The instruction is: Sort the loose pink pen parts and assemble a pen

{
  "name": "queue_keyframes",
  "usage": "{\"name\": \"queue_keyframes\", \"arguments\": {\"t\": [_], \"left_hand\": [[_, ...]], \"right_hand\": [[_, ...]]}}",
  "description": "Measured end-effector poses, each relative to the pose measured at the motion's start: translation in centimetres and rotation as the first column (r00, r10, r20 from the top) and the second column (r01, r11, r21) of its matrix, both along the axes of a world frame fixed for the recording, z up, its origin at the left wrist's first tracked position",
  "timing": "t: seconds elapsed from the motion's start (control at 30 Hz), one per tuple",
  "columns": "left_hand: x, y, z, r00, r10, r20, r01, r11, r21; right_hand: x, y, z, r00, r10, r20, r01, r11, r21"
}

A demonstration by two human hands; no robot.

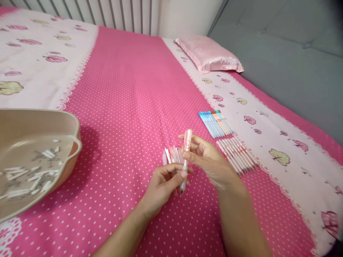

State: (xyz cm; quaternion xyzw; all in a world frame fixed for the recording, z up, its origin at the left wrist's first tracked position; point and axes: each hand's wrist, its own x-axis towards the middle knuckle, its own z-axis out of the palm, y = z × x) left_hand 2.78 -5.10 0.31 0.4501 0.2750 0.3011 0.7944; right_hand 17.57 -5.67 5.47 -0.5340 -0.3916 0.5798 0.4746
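Both hands (184,171) grasping pink pen (186,157), pen rows (227,139) beside, beige basin (40,142) left

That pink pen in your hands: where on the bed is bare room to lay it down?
Free: the dotted sheet between the basin and the blue pens, up toward the pillow. Also the floral strip right of the pink pens. Crowded: around both hands, left hand and right hand, with the pen and loose parts.
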Motion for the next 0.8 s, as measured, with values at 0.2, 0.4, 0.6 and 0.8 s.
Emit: {"name": "queue_keyframes", "arguments": {"t": [0.2,0.4,0.6,0.8], "left_hand": [[-0.14,-0.03,-0.13,1.0,-0.004,0.005,0.004,1.0,-0.013],[-0.1,0.07,-0.08,1.0,-0.002,0.016,0.002,1.0,0.0],[-0.06,0.03,-0.05,1.0,-0.005,0.017,0.005,1.0,0.009],[-0.03,-0.01,-0.25,1.0,-0.004,0.025,0.004,1.0,0.024]], "right_hand": [[0.49,-0.29,0.7,0.995,0.055,-0.084,-0.057,0.998,-0.015],[0.85,-0.34,0.69,0.98,0.102,-0.172,-0.106,0.994,-0.014],[0.91,-0.21,0.41,0.988,0.074,-0.133,-0.079,0.996,-0.033],[0.7,0.02,-0.01,0.998,0.01,-0.064,-0.013,0.999,-0.037]]}}
